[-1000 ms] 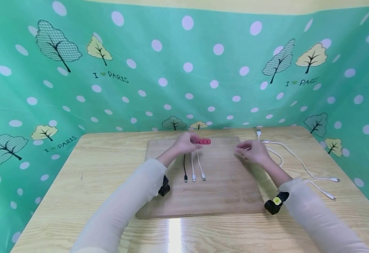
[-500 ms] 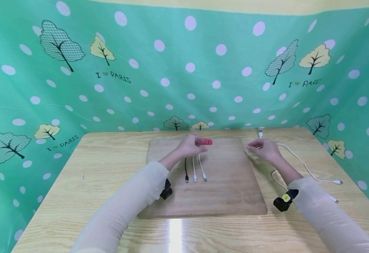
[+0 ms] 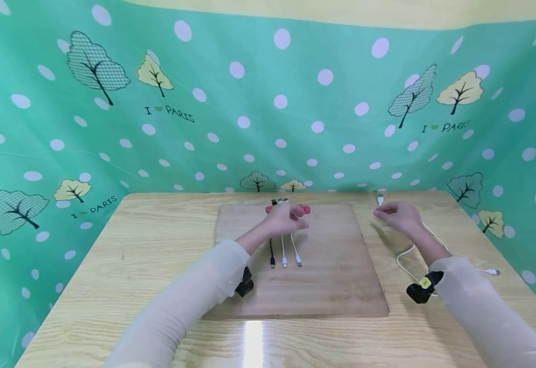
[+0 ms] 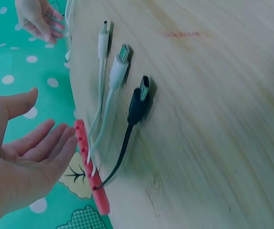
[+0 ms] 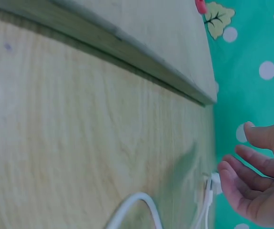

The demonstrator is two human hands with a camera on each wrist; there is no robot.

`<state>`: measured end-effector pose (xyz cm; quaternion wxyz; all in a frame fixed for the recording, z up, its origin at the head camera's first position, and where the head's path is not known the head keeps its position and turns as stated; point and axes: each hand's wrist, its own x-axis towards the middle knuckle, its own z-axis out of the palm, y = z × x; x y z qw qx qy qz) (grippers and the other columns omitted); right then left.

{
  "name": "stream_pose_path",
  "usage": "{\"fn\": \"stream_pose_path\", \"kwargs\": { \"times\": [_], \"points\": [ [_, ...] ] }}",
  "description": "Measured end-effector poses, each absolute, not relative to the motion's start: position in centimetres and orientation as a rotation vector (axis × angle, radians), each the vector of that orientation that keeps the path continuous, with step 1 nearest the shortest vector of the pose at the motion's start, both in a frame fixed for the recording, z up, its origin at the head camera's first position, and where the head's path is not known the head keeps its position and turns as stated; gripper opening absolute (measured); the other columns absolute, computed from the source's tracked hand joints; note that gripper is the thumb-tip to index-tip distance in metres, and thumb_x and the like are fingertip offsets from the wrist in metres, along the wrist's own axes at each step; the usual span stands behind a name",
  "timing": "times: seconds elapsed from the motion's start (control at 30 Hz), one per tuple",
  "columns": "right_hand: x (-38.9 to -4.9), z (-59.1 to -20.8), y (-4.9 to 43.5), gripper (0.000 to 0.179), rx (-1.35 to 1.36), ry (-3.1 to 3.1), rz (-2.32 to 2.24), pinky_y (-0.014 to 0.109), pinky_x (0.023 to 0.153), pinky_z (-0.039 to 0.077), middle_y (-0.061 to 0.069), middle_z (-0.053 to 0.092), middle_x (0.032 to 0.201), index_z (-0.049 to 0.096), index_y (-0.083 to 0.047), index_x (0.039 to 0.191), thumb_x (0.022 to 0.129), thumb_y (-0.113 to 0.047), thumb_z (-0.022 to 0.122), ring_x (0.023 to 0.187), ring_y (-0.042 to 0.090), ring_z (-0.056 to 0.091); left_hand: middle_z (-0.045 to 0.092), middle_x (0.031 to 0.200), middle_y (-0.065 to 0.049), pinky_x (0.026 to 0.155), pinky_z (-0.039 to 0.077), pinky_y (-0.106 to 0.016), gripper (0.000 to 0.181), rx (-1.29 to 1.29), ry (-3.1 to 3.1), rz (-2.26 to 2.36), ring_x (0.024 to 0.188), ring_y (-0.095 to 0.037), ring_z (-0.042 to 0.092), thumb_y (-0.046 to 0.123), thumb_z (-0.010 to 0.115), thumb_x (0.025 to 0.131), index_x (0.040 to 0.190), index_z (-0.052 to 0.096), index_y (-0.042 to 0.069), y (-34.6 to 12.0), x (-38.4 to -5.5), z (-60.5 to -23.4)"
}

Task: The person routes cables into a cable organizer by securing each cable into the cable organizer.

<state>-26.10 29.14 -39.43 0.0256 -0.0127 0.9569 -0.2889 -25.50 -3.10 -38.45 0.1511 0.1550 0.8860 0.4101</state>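
A red cable holder strip [image 4: 101, 202] lies at the back of the wooden board [image 3: 332, 266]. One black cable [image 4: 137, 102] and two white cables, the nearer with a wide plug [image 4: 119, 71], run through it toward the board's middle. My left hand [image 3: 286, 219] hovers over the strip, covering its middle in the head view. In the left wrist view its fingers are spread and relaxed beside the strip, the palm holding nothing. Right of the board, my right hand [image 3: 401, 217] hangs above the table with loosely curved fingers, close to a white USB plug [image 3: 380, 200].
Loose white cables [image 3: 403, 258] lie on the table right of the board, partly under the right arm, with a plug [image 3: 491, 272] farther out. The board's raised edge [image 5: 141, 59] stands above the table. A green patterned cloth [image 3: 323, 102] hangs behind.
My right hand has moved right, away from the board toward the loose cables. My left hand has shifted slightly right and nearer, and both ends of the red strip now show.
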Motion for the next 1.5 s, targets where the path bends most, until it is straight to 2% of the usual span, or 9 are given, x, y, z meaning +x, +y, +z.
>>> {"fn": "stream_pose_path", "kwargs": {
  "times": [0.27, 0.47, 0.57, 0.73, 0.97, 1.27, 1.4, 1.5],
  "points": [
    [-27.0, -39.5, 30.0, 0.046, 0.039, 2.933, -0.934, 0.019, 0.065, 0.048, 0.029, 0.065, 0.114, 0.062, 0.006, 0.119, 0.095, -0.033, 0.058, 0.099, 0.038, 0.062, 0.065, 0.124, -0.012, 0.092, 0.055, -0.032, 0.040, 0.459, 2.502, 1.214, 0.116, -0.024, 0.061, 0.021, 0.069, 0.089, 0.124, 0.061, 0.004, -2.4, -24.8, -38.8],
    [-27.7, -39.6, 30.3, 0.048, 0.098, 2.891, -1.005, 0.018, 0.065, 0.051, 0.027, 0.065, 0.111, 0.060, 0.008, 0.120, 0.094, -0.033, 0.059, 0.091, 0.029, 0.065, 0.066, 0.123, -0.012, 0.092, 0.055, -0.031, 0.040, 0.502, 2.486, 1.222, 0.113, -0.024, 0.063, 0.021, 0.069, 0.088, 0.123, 0.062, 0.002, -2.2, -24.3, -38.8],
    [-28.0, -39.6, 30.3, 0.049, 0.108, 2.879, -1.033, 0.020, 0.065, 0.053, 0.027, 0.065, 0.110, 0.059, 0.009, 0.120, 0.094, -0.032, 0.060, 0.088, 0.026, 0.066, 0.066, 0.122, -0.012, 0.090, 0.056, -0.029, 0.040, 0.514, 2.470, 1.229, 0.112, -0.024, 0.064, 0.021, 0.070, 0.088, 0.122, 0.062, 0.002, -2.2, -24.1, -38.8],
    [-28.6, -39.7, 30.4, 0.047, 0.097, 2.915, -0.987, 0.024, 0.067, 0.053, 0.029, 0.065, 0.111, 0.060, 0.009, 0.118, 0.094, -0.031, 0.060, 0.091, 0.033, 0.066, 0.065, 0.124, -0.012, 0.092, 0.055, -0.030, 0.041, 0.513, 2.432, 1.234, 0.112, -0.023, 0.063, 0.022, 0.069, 0.089, 0.124, 0.061, 0.003, -2.1, -23.5, -38.6],
    [-29.4, -39.6, 30.4, 0.046, 0.090, 2.946, -0.883, 0.040, 0.076, 0.053, 0.031, 0.063, 0.114, 0.060, 0.009, 0.117, 0.095, -0.031, 0.057, 0.098, 0.040, 0.061, 0.066, 0.121, -0.012, 0.090, 0.054, -0.027, 0.039, 0.522, 2.415, 1.251, 0.110, -0.021, 0.064, 0.021, 0.068, 0.089, 0.123, 0.060, 0.002, -1.8, -22.7, -38.7],
    [-30.7, -40.2, 31.1, 0.050, 0.135, 2.931, -0.783, 0.047, 0.084, 0.051, 0.033, 0.059, 0.121, 0.058, 0.010, 0.119, 0.095, -0.033, 0.056, 0.104, 0.045, 0.057, 0.067, 0.119, -0.009, 0.091, 0.054, -0.027, 0.038, 0.523, 2.407, 1.227, 0.108, -0.019, 0.064, 0.023, 0.069, 0.089, 0.121, 0.062, 0.004, -1.6, -22.1, -38.9],
    [-31.4, -41.0, 31.5, 0.050, 0.160, 2.930, -0.765, 0.049, 0.087, 0.049, 0.032, 0.060, 0.119, 0.059, 0.010, 0.119, 0.094, -0.033, 0.057, 0.105, 0.045, 0.056, 0.068, 0.114, -0.007, 0.091, 0.054, -0.028, 0.037, 0.516, 2.384, 1.232, 0.105, -0.017, 0.063, 0.023, 0.069, 0.089, 0.120, 0.062, 0.005, -1.6, -22.1, -39.2],
    [-32.0, -41.2, 31.5, 0.048, 0.180, 2.927, -0.772, 0.047, 0.082, 0.050, 0.031, 0.064, 0.111, 0.061, 0.010, 0.115, 0.092, -0.032, 0.058, 0.099, 0.042, 0.058, 0.068, 0.111, -0.005, 0.088, 0.054, -0.025, 0.036, 0.513, 2.367, 1.233, 0.101, -0.014, 0.063, 0.023, 0.069, 0.089, 0.120, 0.062, 0.006, -1.7, -21.9, -39.5]
  ]
}}
